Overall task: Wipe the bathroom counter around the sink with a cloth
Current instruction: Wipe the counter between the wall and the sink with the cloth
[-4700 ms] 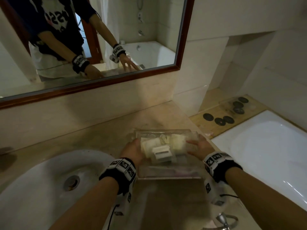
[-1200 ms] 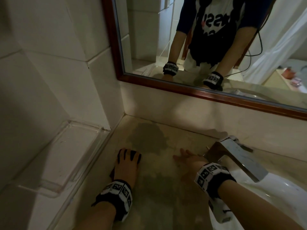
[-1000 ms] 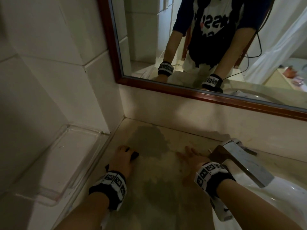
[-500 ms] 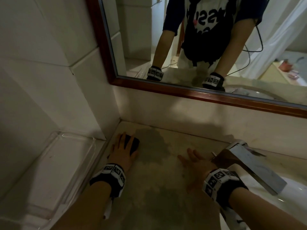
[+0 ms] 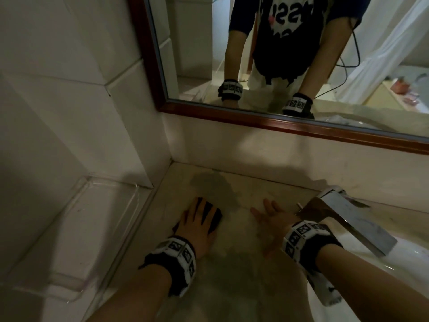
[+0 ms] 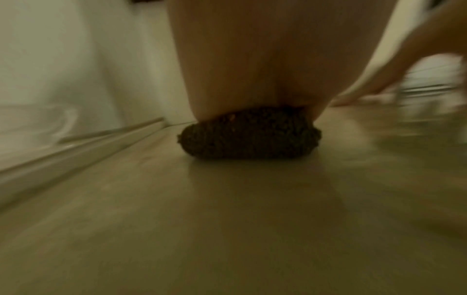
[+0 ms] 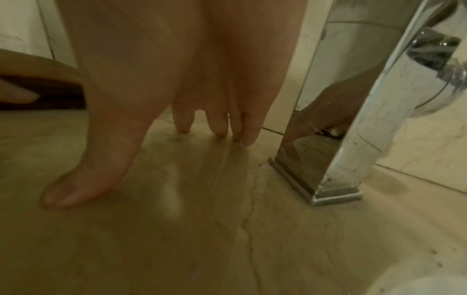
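Observation:
A dark folded cloth [image 5: 214,217] lies on the beige stone counter [image 5: 234,275] near its left back corner. My left hand [image 5: 197,223] presses flat on the cloth with straight spread fingers; in the left wrist view the cloth [image 6: 248,132] bulges out from under the palm. My right hand [image 5: 270,219] rests flat on the bare counter just left of the chrome faucet [image 5: 346,219], fingertips [image 7: 220,127] touching the stone and holding nothing. The white sink [image 5: 394,270] lies at the right, mostly out of view.
A clear plastic tray [image 5: 76,233] stands against the tiled left wall beside the counter. A wood-framed mirror [image 5: 290,125] runs along the back wall. A dark wet patch [image 5: 209,182] marks the counter by the back corner. The faucet base [image 7: 316,191] stands close to my right fingers.
Over the last second my left hand slid the cloth toward the back corner, then back nearer and a little right. My right hand stayed flat beside the faucet. Earlier both hands held a clear tray.

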